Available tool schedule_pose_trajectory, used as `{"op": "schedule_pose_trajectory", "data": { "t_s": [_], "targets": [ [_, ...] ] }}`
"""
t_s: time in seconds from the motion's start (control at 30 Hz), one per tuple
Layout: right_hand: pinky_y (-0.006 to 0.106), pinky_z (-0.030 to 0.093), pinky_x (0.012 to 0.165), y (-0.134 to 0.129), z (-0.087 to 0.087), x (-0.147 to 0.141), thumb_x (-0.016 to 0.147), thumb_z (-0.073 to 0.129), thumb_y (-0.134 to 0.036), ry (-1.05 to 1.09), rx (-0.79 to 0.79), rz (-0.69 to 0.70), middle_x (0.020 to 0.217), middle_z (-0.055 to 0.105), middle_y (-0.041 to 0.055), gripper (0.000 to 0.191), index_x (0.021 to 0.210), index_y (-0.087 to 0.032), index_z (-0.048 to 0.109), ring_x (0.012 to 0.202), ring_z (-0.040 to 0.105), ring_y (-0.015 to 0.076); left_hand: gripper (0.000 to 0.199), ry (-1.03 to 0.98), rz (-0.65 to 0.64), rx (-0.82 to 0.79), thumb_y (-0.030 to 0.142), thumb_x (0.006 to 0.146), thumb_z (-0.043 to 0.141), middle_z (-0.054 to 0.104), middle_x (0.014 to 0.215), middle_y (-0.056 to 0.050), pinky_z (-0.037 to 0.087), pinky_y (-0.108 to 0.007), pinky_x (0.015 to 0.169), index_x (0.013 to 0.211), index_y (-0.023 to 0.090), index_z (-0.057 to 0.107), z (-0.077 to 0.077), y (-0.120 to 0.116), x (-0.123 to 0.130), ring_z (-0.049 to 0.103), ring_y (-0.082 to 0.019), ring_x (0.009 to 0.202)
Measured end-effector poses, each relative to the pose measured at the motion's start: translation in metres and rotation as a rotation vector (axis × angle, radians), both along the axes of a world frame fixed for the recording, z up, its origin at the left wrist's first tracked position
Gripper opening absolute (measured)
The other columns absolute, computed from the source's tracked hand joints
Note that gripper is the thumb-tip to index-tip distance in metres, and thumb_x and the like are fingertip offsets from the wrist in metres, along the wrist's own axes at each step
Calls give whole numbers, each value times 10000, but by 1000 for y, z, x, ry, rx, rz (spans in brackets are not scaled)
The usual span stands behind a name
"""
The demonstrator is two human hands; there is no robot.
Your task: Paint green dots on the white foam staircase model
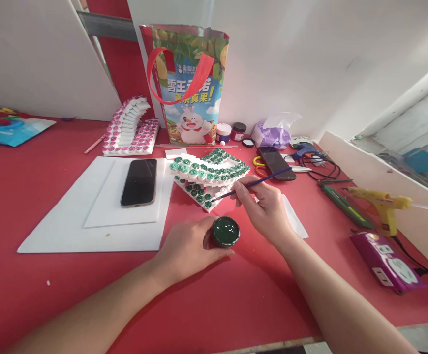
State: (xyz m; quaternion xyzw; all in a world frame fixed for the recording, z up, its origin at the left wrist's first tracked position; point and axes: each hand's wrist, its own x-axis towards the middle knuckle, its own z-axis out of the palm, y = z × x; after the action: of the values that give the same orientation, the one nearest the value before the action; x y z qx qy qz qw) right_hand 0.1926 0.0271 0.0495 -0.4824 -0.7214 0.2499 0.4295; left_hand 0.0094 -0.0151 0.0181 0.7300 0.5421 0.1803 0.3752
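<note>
My left hand (188, 243) is wrapped round a small jar of dark green paint (226, 232) near the middle of the red table. Between the fingers of my right hand (263, 204) is a thin blue paintbrush (253, 184). Its tip is at the lower front corner of a white stepped craft model (208, 172), among small rosette shapes. Most of the rosettes are painted green; a few white ones show near my right fingers. Part of the model's right side is hidden behind that hand.
A similar pink-and-white model (131, 130) stands at the back left, beside a printed bag (192, 88). One phone (139, 182) lies on white boards (62, 216), another phone (276, 163) near scissors (300, 169). Rightward are a green cutter (345, 204), yellow glue gun (382, 204) and purple box (387, 263).
</note>
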Motion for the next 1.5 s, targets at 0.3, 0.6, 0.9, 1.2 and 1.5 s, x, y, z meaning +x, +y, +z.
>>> {"op": "schedule_pose_trajectory", "data": {
  "t_s": [0.3, 0.6, 0.9, 1.2, 1.5],
  "targets": [
    [253, 481, 591, 2, -2, -1, 1013, 527, -363, 3, -24, 3, 771, 691, 29, 258, 829, -208, 620, 647, 628, 139, 445, -9, -1, 25, 556, 736, 791, 647, 640, 21, 434, -302, 637, 1047, 248, 711, -2, 1, -1, 651, -235, 686],
    [256, 491, 618, 3, -4, -3, 1015, 523, -355, 16, -31, 22, 773, 689, 20, 251, 830, -212, 615, 659, 631, 137, 452, -6, 1, 13, 551, 736, 790, 640, 636, 23, 421, -298, 631, 1062, 247, 712, 0, 0, 0, 640, -229, 673],
    [257, 491, 603, 3, -4, -2, 1011, 528, -363, 14, -20, 11, 754, 687, 20, 254, 828, -210, 617, 647, 623, 137, 463, -6, 3, 32, 563, 728, 792, 646, 630, 24, 418, -291, 607, 1060, 250, 709, -2, 0, 0, 640, -226, 658],
    [251, 480, 591, 2, 0, -1, 1009, 540, -340, 19, -31, 3, 764, 680, 28, 254, 814, -198, 620, 636, 613, 129, 436, 3, 4, 15, 561, 731, 790, 642, 642, 24, 399, -295, 613, 1025, 250, 703, -1, 0, -1, 627, -223, 657],
    [293, 481, 529, 0, 6, 16, 969, 565, -326, 415, -1, 3, 724, 631, 10, 218, 782, -224, 615, 581, 580, 142, 574, 46, 5, -57, 625, 735, 752, 646, 671, 27, 386, -288, 609, 1183, 274, 683, 4, 1, 0, 628, -233, 693]
  ]
}}
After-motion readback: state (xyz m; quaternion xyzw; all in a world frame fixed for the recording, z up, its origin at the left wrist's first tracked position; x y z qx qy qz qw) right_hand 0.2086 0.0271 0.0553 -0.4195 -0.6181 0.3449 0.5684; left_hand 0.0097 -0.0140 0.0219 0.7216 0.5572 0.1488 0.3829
